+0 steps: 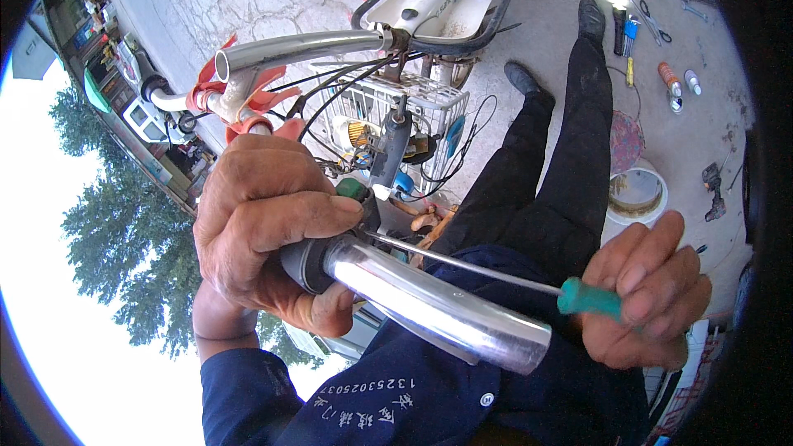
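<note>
My left hand (264, 231) is wrapped around a black control housing (307, 266) on the end section of a shiny metal handlebar (446, 314). Next to its thumb and fingers a green button (351, 188) shows on that housing. My right hand (648, 297) grips a screwdriver (591, 300) by its green handle. The long thin shaft points left, and its tip meets the housing close to my left fingers. Whether the tip sits in a screw cannot be made out. The bar's open end points toward the lower right.
Beyond the hands are the bar's other side (306, 49), red cloth strips (268, 83), black cables and a white wire basket (446, 99). On the concrete floor at right lie scissors (648, 21), spray cans (669, 78), a white bucket (652, 211) and a power drill (712, 190).
</note>
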A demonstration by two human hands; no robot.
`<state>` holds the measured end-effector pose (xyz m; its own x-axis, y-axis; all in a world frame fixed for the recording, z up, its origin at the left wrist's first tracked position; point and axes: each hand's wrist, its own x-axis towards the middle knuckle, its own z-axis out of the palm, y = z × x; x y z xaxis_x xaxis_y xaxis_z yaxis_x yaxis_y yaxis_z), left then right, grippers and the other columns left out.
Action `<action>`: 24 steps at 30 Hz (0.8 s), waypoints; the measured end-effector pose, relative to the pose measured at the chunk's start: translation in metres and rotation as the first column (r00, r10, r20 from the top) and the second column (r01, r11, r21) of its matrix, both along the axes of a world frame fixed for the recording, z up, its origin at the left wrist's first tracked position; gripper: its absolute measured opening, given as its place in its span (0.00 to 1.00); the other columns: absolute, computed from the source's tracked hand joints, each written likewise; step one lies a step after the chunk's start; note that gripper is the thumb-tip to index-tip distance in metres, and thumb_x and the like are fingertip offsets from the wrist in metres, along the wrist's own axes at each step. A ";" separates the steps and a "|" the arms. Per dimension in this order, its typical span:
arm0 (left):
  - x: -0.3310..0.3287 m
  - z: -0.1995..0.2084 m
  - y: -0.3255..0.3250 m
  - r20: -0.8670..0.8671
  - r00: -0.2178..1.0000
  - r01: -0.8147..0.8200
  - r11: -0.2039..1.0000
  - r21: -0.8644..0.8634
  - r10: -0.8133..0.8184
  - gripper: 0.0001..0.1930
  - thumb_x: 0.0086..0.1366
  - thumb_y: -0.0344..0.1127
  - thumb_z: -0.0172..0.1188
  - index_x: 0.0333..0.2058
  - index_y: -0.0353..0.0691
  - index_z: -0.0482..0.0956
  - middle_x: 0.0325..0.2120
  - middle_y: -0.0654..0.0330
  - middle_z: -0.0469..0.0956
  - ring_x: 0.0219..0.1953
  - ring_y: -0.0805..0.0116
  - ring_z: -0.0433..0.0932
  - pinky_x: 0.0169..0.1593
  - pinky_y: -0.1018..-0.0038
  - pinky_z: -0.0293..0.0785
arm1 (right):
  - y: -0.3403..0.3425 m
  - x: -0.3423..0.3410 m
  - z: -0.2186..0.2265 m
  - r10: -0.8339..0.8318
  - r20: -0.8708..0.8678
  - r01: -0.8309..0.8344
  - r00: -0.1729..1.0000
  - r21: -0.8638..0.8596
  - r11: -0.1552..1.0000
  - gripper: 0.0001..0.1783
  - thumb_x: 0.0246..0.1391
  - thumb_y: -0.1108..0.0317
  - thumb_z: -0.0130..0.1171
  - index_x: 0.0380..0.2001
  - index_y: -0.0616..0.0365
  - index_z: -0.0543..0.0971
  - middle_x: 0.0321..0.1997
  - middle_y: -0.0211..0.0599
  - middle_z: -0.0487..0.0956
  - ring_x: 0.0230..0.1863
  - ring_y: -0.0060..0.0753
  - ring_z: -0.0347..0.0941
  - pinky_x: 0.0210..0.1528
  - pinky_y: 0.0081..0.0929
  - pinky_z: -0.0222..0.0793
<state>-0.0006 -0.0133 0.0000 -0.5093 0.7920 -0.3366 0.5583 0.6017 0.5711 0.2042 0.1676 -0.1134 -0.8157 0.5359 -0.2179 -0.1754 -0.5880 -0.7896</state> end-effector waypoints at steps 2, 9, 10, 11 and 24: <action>-0.004 0.001 0.003 0.012 1.000 0.028 1.000 -0.006 -0.028 0.20 0.51 0.50 0.71 0.35 0.43 0.81 0.29 0.60 0.73 0.30 0.63 0.76 0.38 0.64 0.75 | 0.008 0.005 0.002 0.075 0.029 -0.080 0.997 0.232 0.969 0.16 0.59 0.47 0.57 0.38 0.46 0.73 0.34 0.27 0.75 0.33 0.23 0.64 0.31 0.23 0.64; 0.000 0.001 -0.001 -0.008 1.000 0.026 1.000 -0.006 -0.026 0.21 0.50 0.52 0.72 0.36 0.43 0.82 0.29 0.60 0.73 0.30 0.62 0.76 0.35 0.65 0.73 | 0.061 0.012 0.024 0.614 0.125 -0.613 0.780 0.354 0.706 0.28 0.51 0.51 0.68 0.52 0.47 0.71 0.33 0.32 0.75 0.28 0.26 0.70 0.30 0.26 0.65; 0.002 0.001 -0.001 -0.012 1.000 0.014 1.000 -0.008 -0.015 0.21 0.50 0.52 0.72 0.36 0.43 0.82 0.29 0.60 0.73 0.30 0.62 0.76 0.36 0.65 0.73 | 0.059 0.012 0.025 0.605 0.127 -0.605 0.786 0.356 0.712 0.29 0.51 0.52 0.68 0.53 0.46 0.71 0.32 0.31 0.75 0.29 0.26 0.69 0.30 0.26 0.64; 0.002 0.001 -0.001 -0.012 1.000 0.010 1.000 -0.011 -0.010 0.22 0.50 0.53 0.72 0.36 0.43 0.82 0.29 0.60 0.73 0.30 0.62 0.76 0.36 0.65 0.73 | 0.057 0.011 0.026 0.590 0.132 -0.594 0.797 0.356 0.722 0.29 0.51 0.52 0.68 0.54 0.46 0.71 0.32 0.31 0.74 0.29 0.25 0.69 0.30 0.26 0.64; 0.000 0.007 0.004 0.089 0.993 -0.074 0.994 -0.081 0.081 0.21 0.49 0.55 0.74 0.36 0.49 0.82 0.30 0.63 0.74 0.35 0.63 0.77 0.47 0.56 0.77 | 0.055 0.012 0.022 0.514 0.150 -0.534 0.844 0.316 0.784 0.25 0.52 0.51 0.67 0.50 0.45 0.74 0.29 0.27 0.73 0.27 0.24 0.63 0.26 0.24 0.58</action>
